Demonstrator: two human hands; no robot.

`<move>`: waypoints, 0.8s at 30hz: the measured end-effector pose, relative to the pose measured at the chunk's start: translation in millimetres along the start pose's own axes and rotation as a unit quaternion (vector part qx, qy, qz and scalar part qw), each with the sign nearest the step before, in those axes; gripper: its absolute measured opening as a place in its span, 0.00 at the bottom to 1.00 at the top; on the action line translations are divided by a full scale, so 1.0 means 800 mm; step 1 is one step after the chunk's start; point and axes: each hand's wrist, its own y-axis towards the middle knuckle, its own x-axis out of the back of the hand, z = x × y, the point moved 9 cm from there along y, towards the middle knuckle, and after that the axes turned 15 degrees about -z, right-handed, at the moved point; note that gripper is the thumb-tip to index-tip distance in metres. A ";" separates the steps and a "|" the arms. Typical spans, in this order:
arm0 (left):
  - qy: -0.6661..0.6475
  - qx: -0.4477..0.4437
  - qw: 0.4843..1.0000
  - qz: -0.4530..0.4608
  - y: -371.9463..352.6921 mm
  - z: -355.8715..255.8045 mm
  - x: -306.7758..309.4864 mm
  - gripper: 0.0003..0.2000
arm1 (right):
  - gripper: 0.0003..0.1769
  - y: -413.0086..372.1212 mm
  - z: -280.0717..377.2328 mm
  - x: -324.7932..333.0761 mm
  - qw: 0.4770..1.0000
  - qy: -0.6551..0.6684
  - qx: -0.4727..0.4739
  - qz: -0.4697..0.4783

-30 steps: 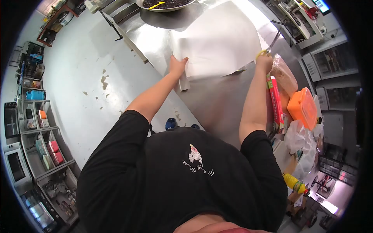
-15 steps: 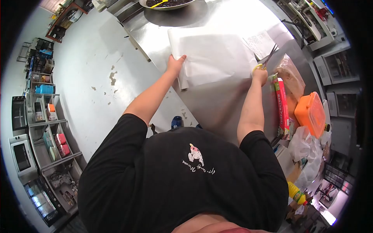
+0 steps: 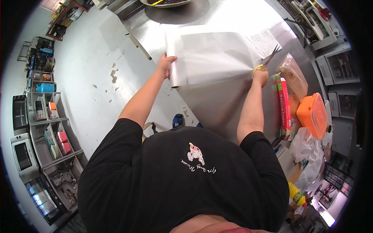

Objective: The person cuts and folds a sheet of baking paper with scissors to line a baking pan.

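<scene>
White baking paper (image 3: pixel 213 58) stretches across the steel table (image 3: pixel 217 105), its rolled end (image 3: pixel 173 68) at the left. My left hand (image 3: pixel 166 65) is wrapped round that roll, thumb on top. At the paper's right edge, my right hand (image 3: pixel 260 76) holds yellow-handled scissors (image 3: pixel 266 66), blades slightly parted and pointing up and right. The paper is creased near that hand; whether the fingers also pinch it is hard to tell. A handwritten sheet (image 3: pixel 263 42) lies just beyond the scissors.
Right of my right arm are a red baking paper box (image 3: pixel 284 108), a bag of brown contents (image 3: pixel 294 75), an orange container (image 3: pixel 312 115) and white plastic bags (image 3: pixel 305 145). A pan (image 3: pixel 167 3) with dark contents stands at the far edge. Shelves (image 3: pixel 54 124) line the left.
My left hand has moved left with the roll, and the paper is stretched wider and tauter. My right hand stays nearly in place with the scissors.
</scene>
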 end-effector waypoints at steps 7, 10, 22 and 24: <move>0.039 -0.071 0.996 -0.036 -0.016 -0.018 0.016 0.43 | 0.21 0.000 0.001 0.003 1.000 -0.001 -0.002 -0.004; 0.055 -0.092 0.993 -0.047 -0.026 -0.026 0.016 0.43 | 0.21 0.001 -0.002 0.005 1.000 -0.010 0.001 -0.010; 0.055 -0.132 0.989 -0.044 -0.014 -0.021 0.019 0.38 | 0.21 0.004 -0.001 -0.004 0.997 -0.037 0.059 0.023; 0.040 -0.132 0.990 -0.039 -0.013 -0.020 0.020 0.38 | 0.20 0.005 -0.002 -0.011 0.997 -0.025 0.071 0.026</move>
